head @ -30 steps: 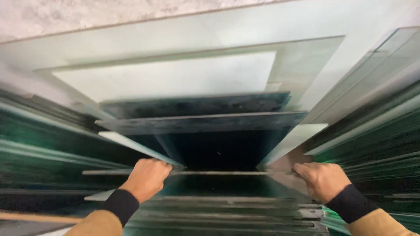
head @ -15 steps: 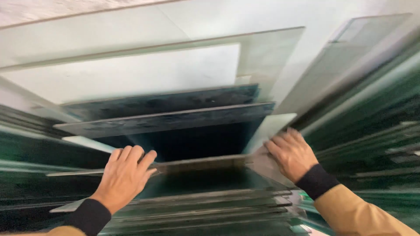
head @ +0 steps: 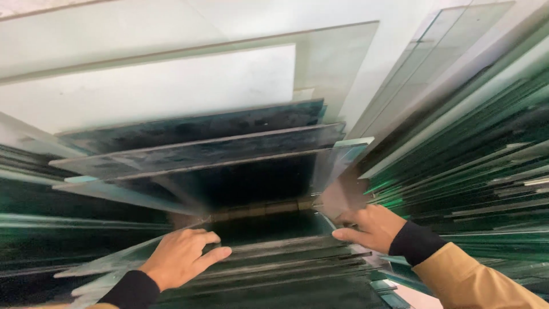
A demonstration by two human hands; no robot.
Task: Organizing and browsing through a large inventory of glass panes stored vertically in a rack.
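I look down into a rack of upright glass panes with green edges. My left hand [head: 182,256] lies flat on the top edge of a near pane [head: 286,252], fingers stretched toward the right. My right hand [head: 369,227] grips the right end of the same stack, thumb and fingers curled around a pane's corner [head: 337,197]. Both wrists wear black cuffs under tan sleeves. A dark gap [head: 251,183] opens between the near panes and the ones behind.
Several larger pale panes [head: 171,86] lean at the back. Dense stacks of green-edged glass [head: 480,166] fill the right side, and more sheets [head: 34,229] crowd the left. Sharp edges surround both hands.
My left hand has dropped lower and flattened on the pane's edge. My right hand has moved down and closed on the pane's corner. The view has shifted left.
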